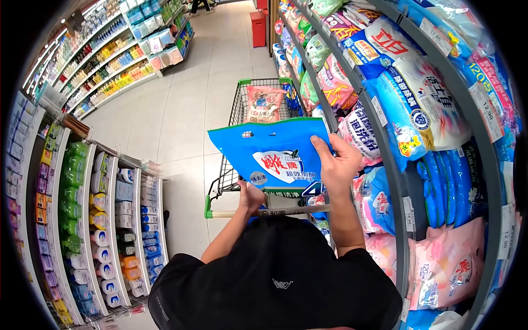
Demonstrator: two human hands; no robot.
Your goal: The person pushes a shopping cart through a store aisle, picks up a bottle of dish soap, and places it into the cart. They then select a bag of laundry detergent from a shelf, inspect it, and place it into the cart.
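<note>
A blue detergent bag with white and red lettering and a green top edge is held up in front of my chest, over the cart. My right hand grips its right side, thumb on the front face. At the bag's lower left is my left hand, closed on the edge, with part of its fingers hidden behind the bag. Beyond the bag, a pink bag lies in the wire shopping cart, whose handle runs just below the held bag.
Shelves packed with detergent bags rise close on the right. Bottle shelves stand at the left, and more shelving is at the far left. A red bin stands on the tiled floor farther ahead.
</note>
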